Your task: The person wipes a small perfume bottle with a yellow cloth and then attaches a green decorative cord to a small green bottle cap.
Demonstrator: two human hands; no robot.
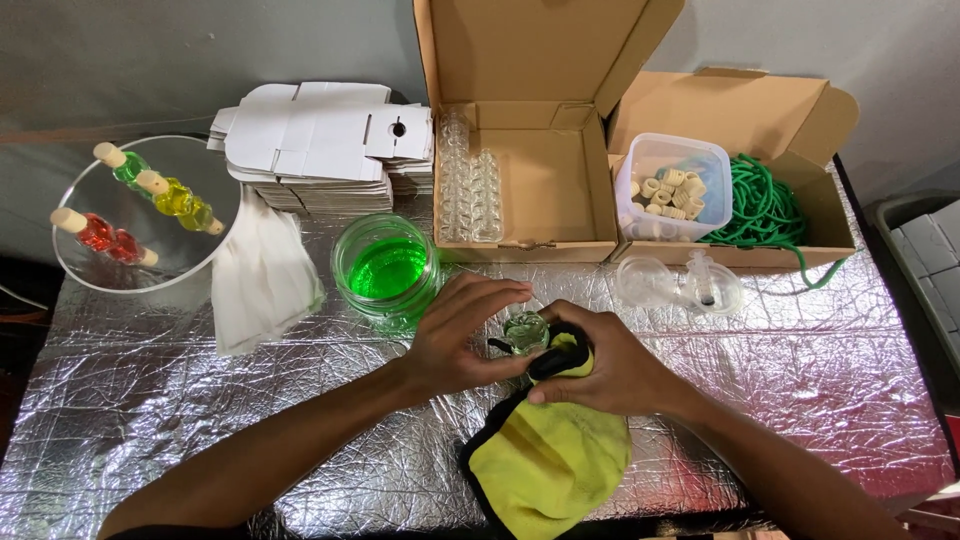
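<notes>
— What are the hands doing right now?

— The left hand (455, 335) is curled, its fingertips pinching a small glass bottle (525, 330) from the left. The right hand (610, 365) is closed around a yellow cloth (545, 450), pressing a fold of it against the bottle's right side.

— How does the bottle look?

— Small, rounded, clear with a greenish tint, held between both hands just above the foil-covered surface (200, 420). The cloth has a dark edge and hangs down below the right hand.

— What sits around them?

— Just beyond the left hand, a glass jar (385, 270) of bright green liquid. Further left of it, a white cloth (260, 275) and a round clear tray (145, 215) with corked bottles filled red, yellow and green. Behind the jar, a stack of flat white cartons (320, 145). Straight beyond the hands, an open brown box (540, 130) with rows of empty clear bottles; to its right, a second brown box (770, 120) holding a clear tub of corks (672, 185) and a coil of green cord (765, 205)
</notes>
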